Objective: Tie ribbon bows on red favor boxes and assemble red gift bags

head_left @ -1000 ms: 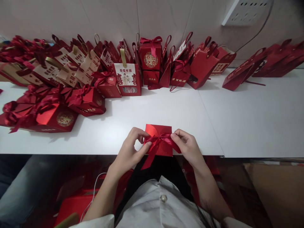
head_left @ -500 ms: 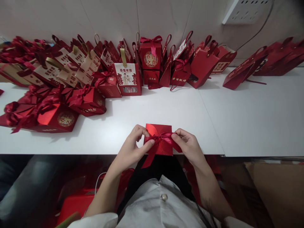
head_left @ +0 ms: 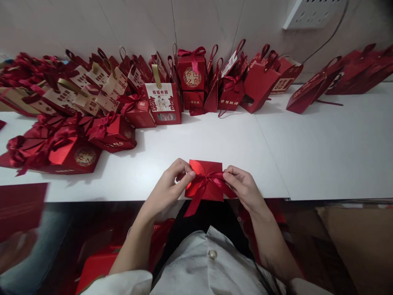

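A small red gift box (head_left: 211, 192) sits at the table's front edge, right before my body. Across its top lies a dark red satin ribbon (head_left: 201, 189) tied in a bow, one tail hanging over the front edge. My left hand (head_left: 173, 178) pinches the bow's left loop between thumb and forefinger. On the other side, my right hand (head_left: 242, 184) grips the right loop near the box's right edge. Both loops are drawn out sideways from the knot.
Red gift boxes with bows (head_left: 73, 153) stand at the left of the white table (head_left: 196, 139). Several handled gift boxes (head_left: 166, 104) line the wall, beneath a socket strip (head_left: 310, 14). At lower left another person's hand (head_left: 16, 250) holds a red card-like piece (head_left: 23, 207).
My left thumb has moved from near the knot out to the left loop, now pinched with the forefinger. Another person's hand with a red piece has appeared at left.
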`<action>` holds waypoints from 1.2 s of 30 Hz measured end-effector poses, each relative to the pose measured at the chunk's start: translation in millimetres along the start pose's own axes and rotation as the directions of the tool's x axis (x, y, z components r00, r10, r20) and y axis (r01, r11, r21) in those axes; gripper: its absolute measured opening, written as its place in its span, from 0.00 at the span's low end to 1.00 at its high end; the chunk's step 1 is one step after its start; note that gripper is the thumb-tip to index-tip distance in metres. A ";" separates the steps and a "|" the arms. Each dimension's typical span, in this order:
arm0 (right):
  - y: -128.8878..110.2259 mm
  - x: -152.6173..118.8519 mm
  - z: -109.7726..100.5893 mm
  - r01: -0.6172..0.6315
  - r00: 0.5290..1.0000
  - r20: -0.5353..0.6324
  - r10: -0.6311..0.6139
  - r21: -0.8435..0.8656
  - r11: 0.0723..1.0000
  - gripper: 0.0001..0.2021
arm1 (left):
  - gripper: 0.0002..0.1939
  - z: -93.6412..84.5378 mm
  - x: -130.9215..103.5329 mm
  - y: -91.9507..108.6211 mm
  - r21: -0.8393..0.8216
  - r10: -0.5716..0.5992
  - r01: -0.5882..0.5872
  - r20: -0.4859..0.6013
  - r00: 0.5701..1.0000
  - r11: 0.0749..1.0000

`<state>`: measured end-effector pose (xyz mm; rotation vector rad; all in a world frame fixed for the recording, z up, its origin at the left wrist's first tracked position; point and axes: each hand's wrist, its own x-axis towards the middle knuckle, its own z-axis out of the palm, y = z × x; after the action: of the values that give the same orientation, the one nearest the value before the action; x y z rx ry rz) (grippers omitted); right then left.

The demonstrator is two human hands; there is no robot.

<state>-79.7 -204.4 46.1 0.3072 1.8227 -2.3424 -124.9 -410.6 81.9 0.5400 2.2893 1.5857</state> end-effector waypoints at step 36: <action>17.2 -2.6 13.7 -0.117 0.989 -0.030 0.146 0.452 0.885 0.18 | 0.10 52.9 -0.1 -13.1 -0.387 -0.152 -0.093 -0.556 0.817 0.917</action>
<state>-73.9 -221.9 33.9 0.5479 1.2096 -2.6550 -102.7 -371.2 51.5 -0.1141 2.2100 2.3752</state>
